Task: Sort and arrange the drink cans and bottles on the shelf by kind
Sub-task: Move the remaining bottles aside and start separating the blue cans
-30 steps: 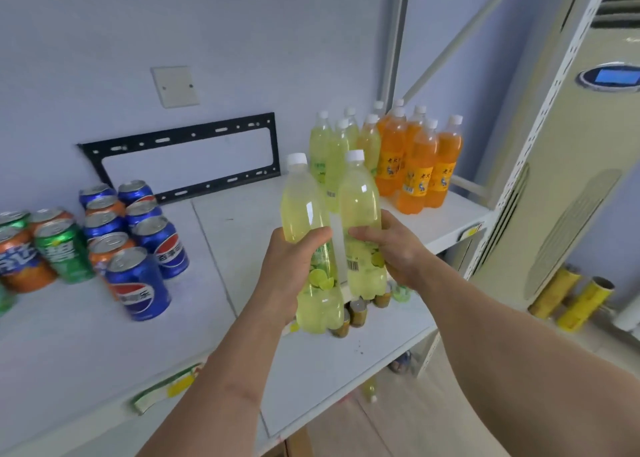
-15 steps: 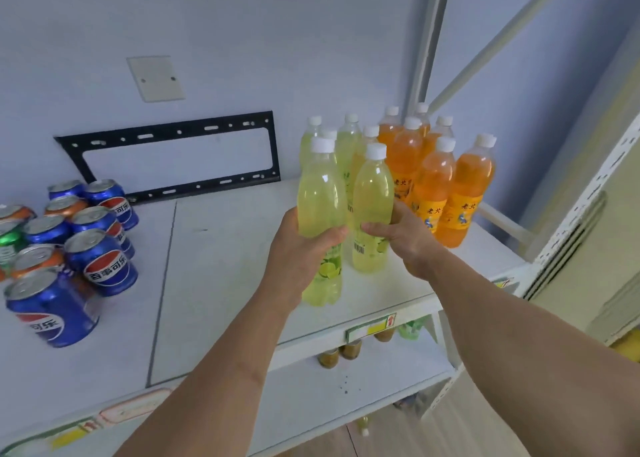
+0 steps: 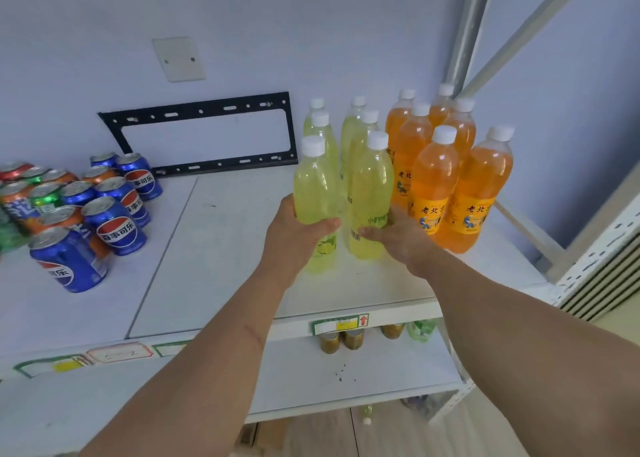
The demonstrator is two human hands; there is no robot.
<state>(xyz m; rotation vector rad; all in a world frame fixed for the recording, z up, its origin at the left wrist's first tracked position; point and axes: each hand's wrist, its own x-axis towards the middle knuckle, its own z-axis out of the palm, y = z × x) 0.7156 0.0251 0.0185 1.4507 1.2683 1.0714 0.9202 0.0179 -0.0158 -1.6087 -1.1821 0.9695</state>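
While both hands reach to frame center, the left hand [image 3: 294,235] grips one yellow-green bottle [image 3: 314,193] low on its body, and the right hand [image 3: 398,236] wraps round a second yellow-green bottle [image 3: 370,193] just beside it. Both stand upright on the white shelf [image 3: 221,248], directly in front of more yellow-green bottles [image 3: 349,127]. Orange bottles [image 3: 450,179] cluster center-right, touching that grp. Mixed cans [image 3: 76,214], blue, orange & green, sit at mid-left, well apart.

Left hand [image 3: 294,235], right hand [image 3: 398,238] each gripping yellow bottle [image 3: 313,193].
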